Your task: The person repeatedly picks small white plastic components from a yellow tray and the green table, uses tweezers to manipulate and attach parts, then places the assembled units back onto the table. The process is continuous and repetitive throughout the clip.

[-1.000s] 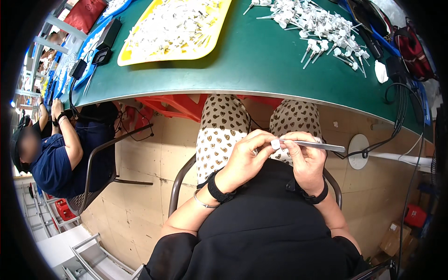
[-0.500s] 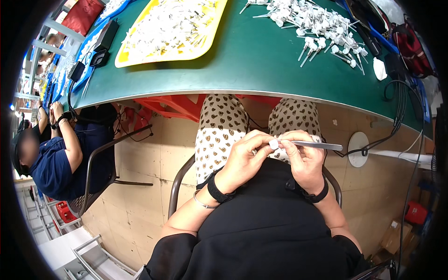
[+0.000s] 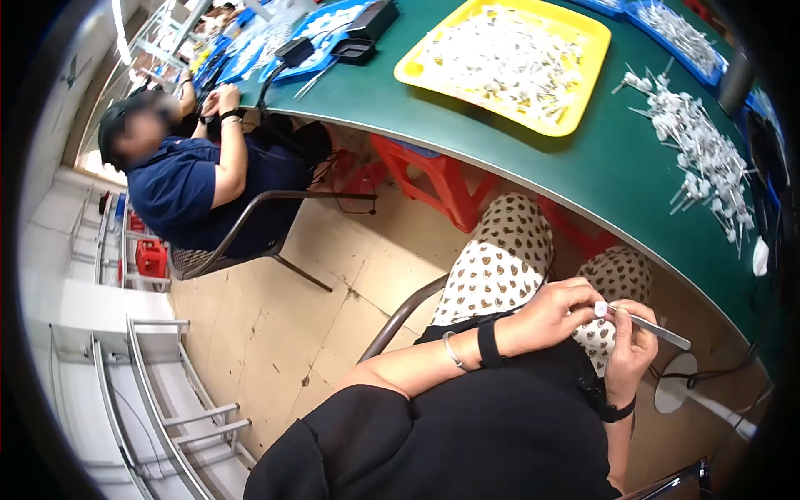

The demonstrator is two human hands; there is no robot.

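Over my lap, my left hand (image 3: 557,313) pinches a small white plastic piece (image 3: 600,309) between thumb and fingertips. My right hand (image 3: 631,352) is closed on silver tweezers (image 3: 668,334), whose broad end sticks out to the right. Their tips meet the white piece between the two hands; fingers hide the exact contact. On the green table (image 3: 367,96) lies a yellow tray (image 3: 546,127) heaped with small white parts. To its right, a loose pile of white pieces with thin stems (image 3: 704,154) spreads over the tabletop.
At the left a person in a dark blue shirt (image 3: 179,179) sits on a chair at the same table. Blue trays (image 3: 679,37) of parts stand at the far right. A red stool (image 3: 442,179) is under the table. A pale pole with round base (image 3: 675,383) stands right.
The whole view has swung to the left, so my hands and the table now appear further right. Both hands keep the same hold, close together on the white piece and the tweezers.
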